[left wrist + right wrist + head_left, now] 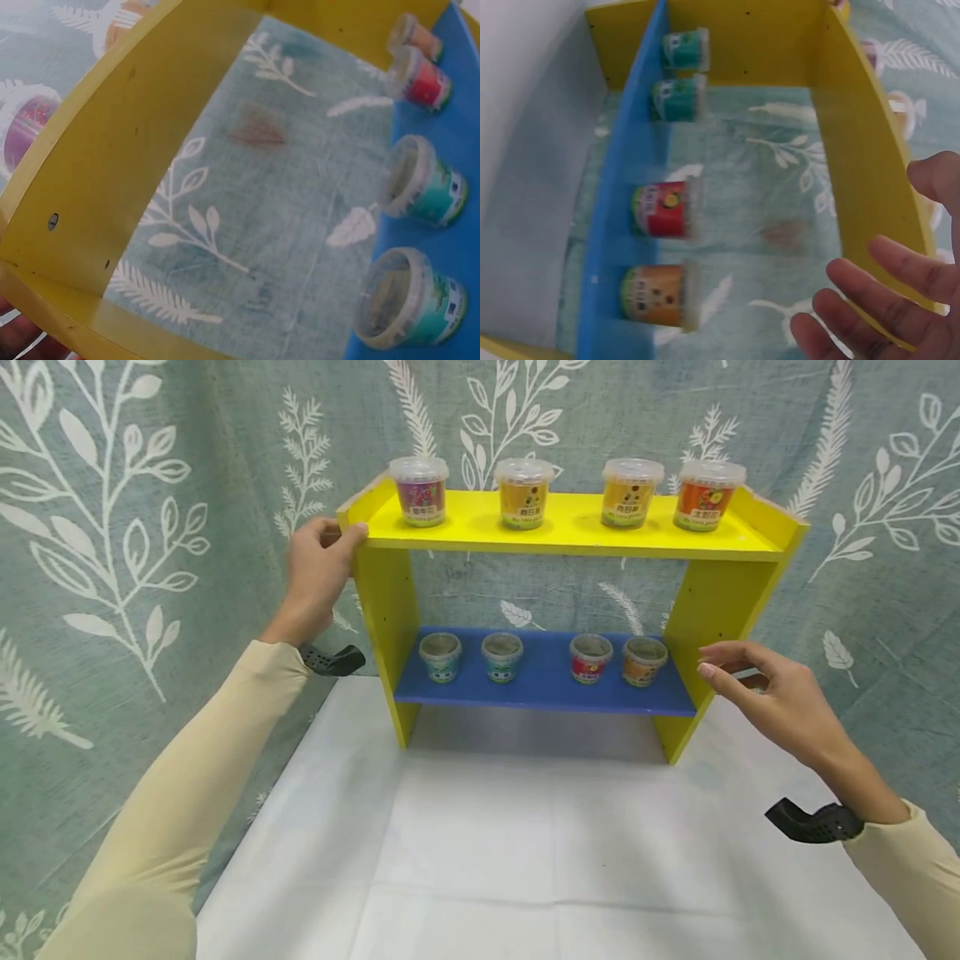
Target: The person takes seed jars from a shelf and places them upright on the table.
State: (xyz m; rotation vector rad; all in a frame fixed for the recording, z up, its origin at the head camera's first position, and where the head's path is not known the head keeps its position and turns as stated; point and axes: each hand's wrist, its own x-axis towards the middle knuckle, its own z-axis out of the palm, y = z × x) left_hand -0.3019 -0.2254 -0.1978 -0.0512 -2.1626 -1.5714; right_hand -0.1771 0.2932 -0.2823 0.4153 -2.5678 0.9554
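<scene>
Holding yellow shelf (570, 527), eight cups (522, 493)

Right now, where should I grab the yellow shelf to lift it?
Grip the two upright side panels of the shelf, one hand from each side. The left hand already holds the top left corner; the right hand hovers, fingers spread, beside the right panel.

A shelf (570, 539) stands between the left hand (318, 572), fingers at its top corner, and the right hand (765, 693), with tubs (525, 493) above and cups (502, 656) below.
</scene>
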